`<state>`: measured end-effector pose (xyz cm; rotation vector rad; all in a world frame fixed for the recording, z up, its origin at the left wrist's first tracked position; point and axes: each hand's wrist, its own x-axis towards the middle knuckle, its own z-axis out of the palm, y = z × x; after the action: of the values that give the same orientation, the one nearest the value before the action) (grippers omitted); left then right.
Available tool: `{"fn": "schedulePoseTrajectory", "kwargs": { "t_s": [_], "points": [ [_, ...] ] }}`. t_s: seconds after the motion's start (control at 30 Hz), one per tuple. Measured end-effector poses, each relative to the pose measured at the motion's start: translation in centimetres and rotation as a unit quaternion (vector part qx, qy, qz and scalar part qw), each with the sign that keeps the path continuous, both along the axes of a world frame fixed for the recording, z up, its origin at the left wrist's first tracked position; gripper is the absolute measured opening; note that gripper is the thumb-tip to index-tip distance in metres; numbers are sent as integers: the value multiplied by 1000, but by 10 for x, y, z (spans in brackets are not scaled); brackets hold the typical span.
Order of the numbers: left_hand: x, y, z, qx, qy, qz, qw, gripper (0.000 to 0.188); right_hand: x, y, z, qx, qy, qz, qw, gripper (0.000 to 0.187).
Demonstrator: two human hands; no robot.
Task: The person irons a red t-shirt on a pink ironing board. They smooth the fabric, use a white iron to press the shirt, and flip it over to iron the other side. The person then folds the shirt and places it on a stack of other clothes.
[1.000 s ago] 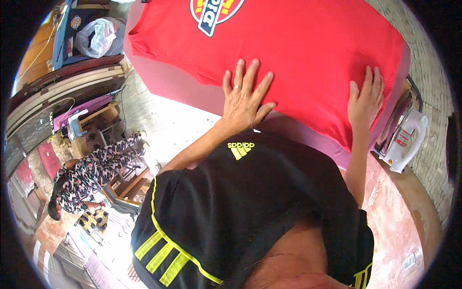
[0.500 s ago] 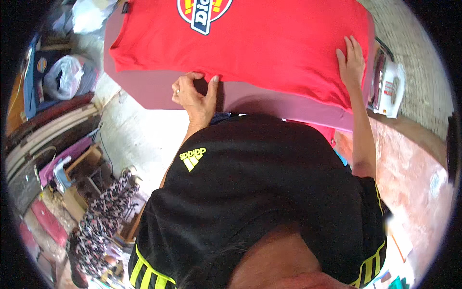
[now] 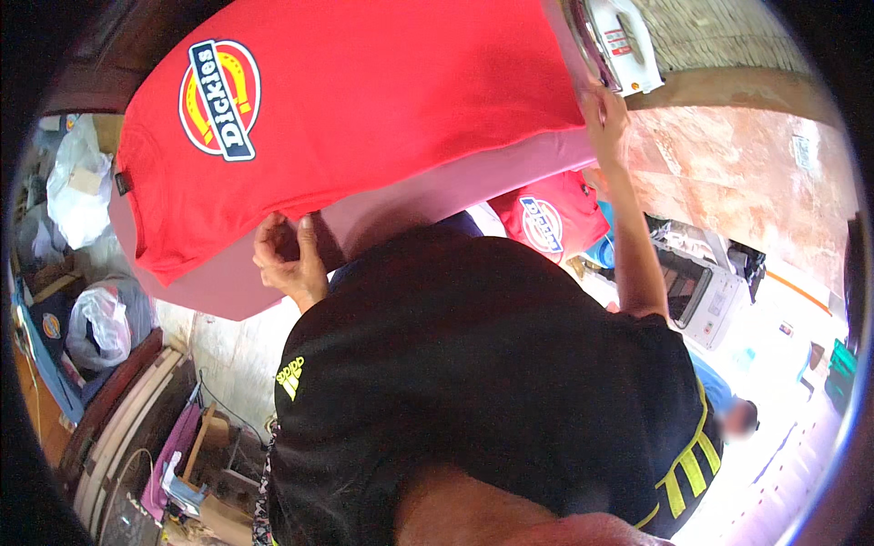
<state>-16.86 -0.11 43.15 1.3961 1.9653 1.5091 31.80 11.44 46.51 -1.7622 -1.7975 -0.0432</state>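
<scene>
A red shirt (image 3: 382,100) with a round yellow-and-blue chest print lies flat on a pink tabletop (image 3: 428,196), spread between the two hands. The left hand (image 3: 287,255) sits at the near edge of the tabletop, just below the shirt's lower hem; its fingers are curled narrow and pinch the hem where the red cloth hangs over the pink edge. The shirt stretches up and away from this hand, its collar off to the left of it. The right hand (image 3: 605,118) reaches out on a straight arm to the shirt's far right corner, fingers bent down onto the cloth's edge and touching it; whether it grips the fabric or only presses on it cannot be told. Just above the right hand, a white iron (image 3: 624,41) rests near the end of the tabletop. Below the right arm, under the tabletop, a second red shirt (image 3: 551,218) with the same kind of print lies bunched. Left of the left hand, well apart, white plastic bags (image 3: 96,323) sit on the floor.
</scene>
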Motion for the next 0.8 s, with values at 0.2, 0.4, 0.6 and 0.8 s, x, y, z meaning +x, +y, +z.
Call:
{"fn": "schedulePoseTrajectory", "kwargs": {
  "t_s": [0.2, 0.4, 0.6, 0.8],
  "points": [
    [6, 3, 3, -8, -189, 1, 982, 45, -16, -31, -12, -22, 142, -101, 984, 25],
    [14, 15, 18, 0, -213, 34, 977, 42, -16, -17, -22, 22, 91, -28, 995, 24],
    [-13, -6, 26, -83, -133, -25, 987, 16, 32, -11, -41, 6, 163, 2, 987, 20],
    [-18, -20, 26, -150, 28, -6, 988, 18, 47, 2, -29, -167, 100, 90, 977, 23]
  ]
}}
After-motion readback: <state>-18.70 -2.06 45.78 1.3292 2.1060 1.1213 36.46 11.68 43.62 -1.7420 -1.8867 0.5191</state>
